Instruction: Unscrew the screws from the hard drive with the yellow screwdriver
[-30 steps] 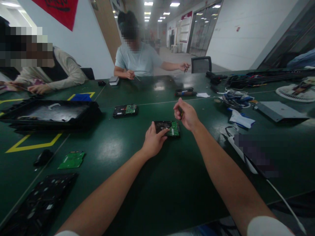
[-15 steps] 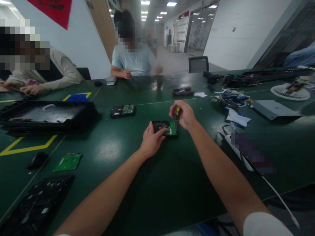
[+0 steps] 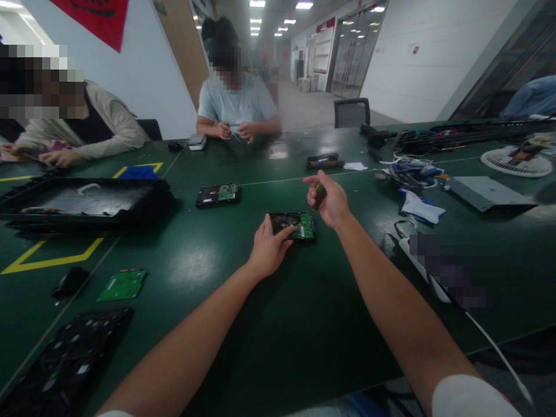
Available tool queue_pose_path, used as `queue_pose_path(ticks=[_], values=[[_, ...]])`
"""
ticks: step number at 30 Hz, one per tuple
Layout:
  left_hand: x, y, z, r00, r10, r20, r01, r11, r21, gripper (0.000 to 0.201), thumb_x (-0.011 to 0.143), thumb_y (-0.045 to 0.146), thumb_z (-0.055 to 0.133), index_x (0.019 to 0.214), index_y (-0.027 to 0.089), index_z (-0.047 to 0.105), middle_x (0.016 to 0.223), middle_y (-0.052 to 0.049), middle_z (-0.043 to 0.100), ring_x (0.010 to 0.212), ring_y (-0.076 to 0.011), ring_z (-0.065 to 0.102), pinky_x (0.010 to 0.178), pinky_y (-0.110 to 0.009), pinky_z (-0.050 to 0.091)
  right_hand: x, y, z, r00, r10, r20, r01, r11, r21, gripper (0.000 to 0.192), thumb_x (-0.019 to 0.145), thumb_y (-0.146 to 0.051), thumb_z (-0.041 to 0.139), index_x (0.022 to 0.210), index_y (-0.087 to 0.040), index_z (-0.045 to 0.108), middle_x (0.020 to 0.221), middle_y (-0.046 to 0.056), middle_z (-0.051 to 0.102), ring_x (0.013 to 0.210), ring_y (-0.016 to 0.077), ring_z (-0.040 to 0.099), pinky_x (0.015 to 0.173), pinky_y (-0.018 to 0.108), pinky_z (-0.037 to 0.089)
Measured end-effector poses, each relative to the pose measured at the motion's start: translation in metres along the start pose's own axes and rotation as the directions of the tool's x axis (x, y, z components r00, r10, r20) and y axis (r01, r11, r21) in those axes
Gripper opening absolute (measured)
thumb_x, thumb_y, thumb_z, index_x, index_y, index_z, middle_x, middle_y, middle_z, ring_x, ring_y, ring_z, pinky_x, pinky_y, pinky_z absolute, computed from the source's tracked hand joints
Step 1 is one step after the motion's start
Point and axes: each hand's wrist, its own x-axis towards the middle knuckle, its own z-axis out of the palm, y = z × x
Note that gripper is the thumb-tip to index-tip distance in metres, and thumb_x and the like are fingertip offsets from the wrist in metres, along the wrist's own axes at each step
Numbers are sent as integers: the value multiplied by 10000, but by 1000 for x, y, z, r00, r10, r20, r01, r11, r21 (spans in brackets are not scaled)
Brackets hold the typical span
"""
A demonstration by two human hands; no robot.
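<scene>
Hard drive lies at the centre of the frame on the green table, circuit board up so its screws can be reached. Left hand lies partly open, fingertips pressed on the near left edge, likely to steady it. Right hand hangs just above the right end, curled around a small dark screwdriver, forefinger out. Its tip is hidden behind the fingers, and the screws are too small to make out.
</scene>
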Motion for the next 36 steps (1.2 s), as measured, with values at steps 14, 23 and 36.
queue_pose_path(ticks=[14,23,36], values=[[1,0,0,1000,-4,11,4,1000,13,476,1042,304,619,1510,389,622,1779,-115,194,1586,-464,297,1211,-630,387,-5,-5,3,997,32,77,-30,999,-22,643,919,-816,561,761,-212,713,490,-55,420,403,92,346,417,278,248],[0,0,0,1000,-8,9,8,1000,10,481,1040,304,627,1512,393,619,1786,-113,178,1601,-468,269,1219,-641,374,0,0,1,999,-52,3,52,998,-24,469,862,-686,756,781,-226,714,611,-41,510,515,101,475,486,264,352],[0,-2,1,1000,-2,9,2,1000,5,482,1040,303,626,1514,391,617,1779,-124,181,1596,-477,277,1213,-653,377,-3,-6,0,995,40,90,-40,999,-2,653,916,-826,563,790,-205,721,492,-68,385,399,85,303,419,274,214]])
